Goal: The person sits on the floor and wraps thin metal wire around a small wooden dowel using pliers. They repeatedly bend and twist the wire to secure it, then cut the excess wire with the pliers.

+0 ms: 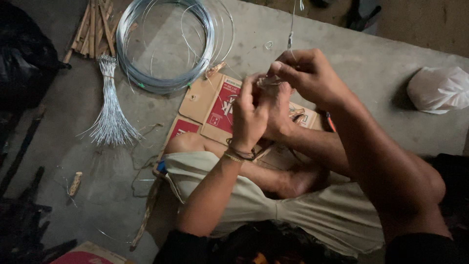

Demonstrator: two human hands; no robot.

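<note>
Two hands raised together above the crossed legs, over the middle of the concrete floor. Left hand curled, fingers bent inward and closed around a small pale piece pinched between both hands; exactly what that piece is, too blurred to tell. Right hand closed too, thumb and forefinger nipping the same piece from above, with a thin wire strand running up from the fingertips toward the far edge of the floor. Thin bracelets round the left wrist.

Directly beneath the hands, flattened cardboard, brown with red printed panels, spread flat on the floor and partly under the legs in pale shorts. Just beyond the cardboard, toward the far left corner, a large coil of silvery wire, lying flat and touching the cardboard's far edge. Left of the coil, a bundle of short cut wires, bound at the top and fanned out below. Beyond that, at the far left corner, a stack of split wooden sticks. Near the left edge, one short stick stub alone. Well apart at the right edge, a white plastic bag, crumpled shut, contents hidden. Dark bag at the left edge, contents likewise hidden.
</note>
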